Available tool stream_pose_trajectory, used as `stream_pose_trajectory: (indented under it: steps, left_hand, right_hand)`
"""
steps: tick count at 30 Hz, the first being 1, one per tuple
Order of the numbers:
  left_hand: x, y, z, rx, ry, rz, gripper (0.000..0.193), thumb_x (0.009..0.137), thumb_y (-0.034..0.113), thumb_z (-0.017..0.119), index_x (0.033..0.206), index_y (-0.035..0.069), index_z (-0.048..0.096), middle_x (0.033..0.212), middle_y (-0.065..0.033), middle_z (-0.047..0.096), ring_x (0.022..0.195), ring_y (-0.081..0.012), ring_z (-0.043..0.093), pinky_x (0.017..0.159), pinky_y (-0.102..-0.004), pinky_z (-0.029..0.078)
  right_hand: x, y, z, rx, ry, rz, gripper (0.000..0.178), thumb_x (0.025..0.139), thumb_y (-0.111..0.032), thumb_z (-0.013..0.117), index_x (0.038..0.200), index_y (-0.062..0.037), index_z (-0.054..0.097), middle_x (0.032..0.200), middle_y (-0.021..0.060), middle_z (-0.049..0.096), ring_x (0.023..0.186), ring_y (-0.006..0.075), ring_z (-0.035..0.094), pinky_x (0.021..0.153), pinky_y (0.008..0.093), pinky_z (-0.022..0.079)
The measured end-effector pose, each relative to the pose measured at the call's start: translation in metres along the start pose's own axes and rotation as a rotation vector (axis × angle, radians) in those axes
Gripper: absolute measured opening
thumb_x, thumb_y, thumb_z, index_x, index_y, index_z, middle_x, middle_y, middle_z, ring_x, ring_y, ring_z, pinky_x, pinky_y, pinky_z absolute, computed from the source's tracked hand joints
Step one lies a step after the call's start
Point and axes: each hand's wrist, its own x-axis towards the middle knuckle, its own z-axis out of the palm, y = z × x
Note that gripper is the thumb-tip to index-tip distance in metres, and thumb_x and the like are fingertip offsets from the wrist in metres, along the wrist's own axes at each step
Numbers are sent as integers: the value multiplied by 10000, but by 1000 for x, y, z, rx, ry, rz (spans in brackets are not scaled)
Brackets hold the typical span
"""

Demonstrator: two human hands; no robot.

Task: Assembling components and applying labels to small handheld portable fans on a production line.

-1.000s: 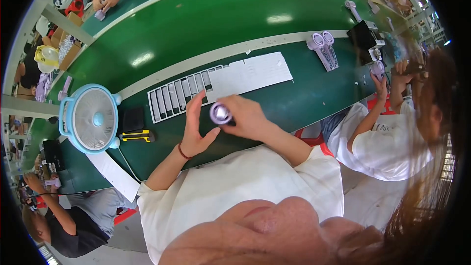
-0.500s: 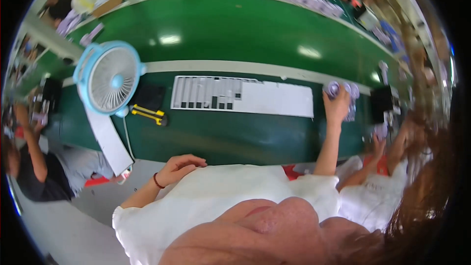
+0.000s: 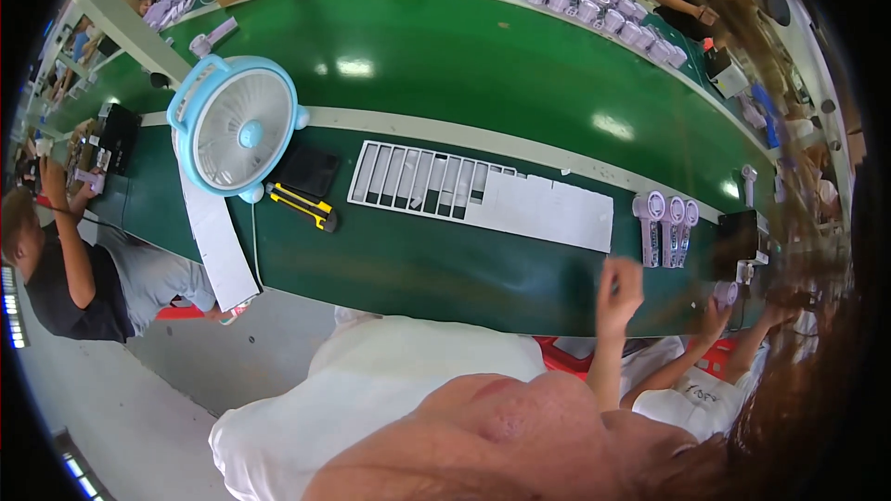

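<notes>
My right hand (image 3: 619,295) hovers over the front edge of the green table, its fingers loosely curled with nothing visible in them. Just beyond it, three pale purple handheld fan housings (image 3: 652,232) lie side by side, round heads away from me and handles toward me. A flat white sheet (image 3: 557,211) is left of them; its left half has long slots, some dark and some holding pale strips. My left hand is out of sight.
A light blue desk fan (image 3: 249,134) stands on the left, beside a black flat object (image 3: 309,173) and a yellow-black utility knife (image 3: 303,207). A long white board (image 3: 218,246) lies below the fan. Rows of purple housings (image 3: 559,0) fill the far table. Co-workers sit at both sides.
My right hand has drawn back toward me, away from the purple fan housings it was touching. My left hand, earlier at the table edge, has gone out of view. The head view has shifted.
</notes>
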Motion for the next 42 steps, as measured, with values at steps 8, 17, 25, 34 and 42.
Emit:
stream_pose_trajectory:
  steps: [8,17,25,34,42]
  left_hand:
    - [16,27,-15,118,-24,-94,320,1052,231,623,1283,22,700,1240,-138,733,1162,-259,704,994,-388,567]
    - [21,30,-24,223,-48,-170,317,1055,232,614,1276,23,703,1226,-136,737,1150,-253,709,981,-384,570]
    - [-6,20,-26,300,-9,-190,314,1058,233,606,1270,23,705,1213,-134,739,1139,-248,713,968,-380,573]
    - [-6,30,-22,415,-7,-265,311,1062,234,598,1263,24,708,1199,-131,743,1126,-243,718,955,-376,577]
    - [-15,32,-15,524,-7,-344,309,1065,235,590,1257,24,711,1187,-129,745,1115,-238,722,942,-372,580]
  right_hand:
    - [-161,-27,-22,89,-313,160,194,926,-29,727,783,-16,597,757,163,574,619,344,576,545,435,451]
    - [-254,26,-8,28,-466,481,124,924,-94,738,881,-19,648,845,175,643,728,355,643,645,465,500]
    - [-256,34,2,29,-580,431,123,924,-119,734,904,-25,657,866,177,652,754,356,650,665,470,505]
    - [-259,44,7,-4,-673,422,133,925,-148,729,930,-31,667,890,179,662,783,357,659,687,475,511]
    - [-275,45,1,-30,-754,426,148,926,-173,726,953,-36,676,911,181,671,809,357,666,706,480,516]
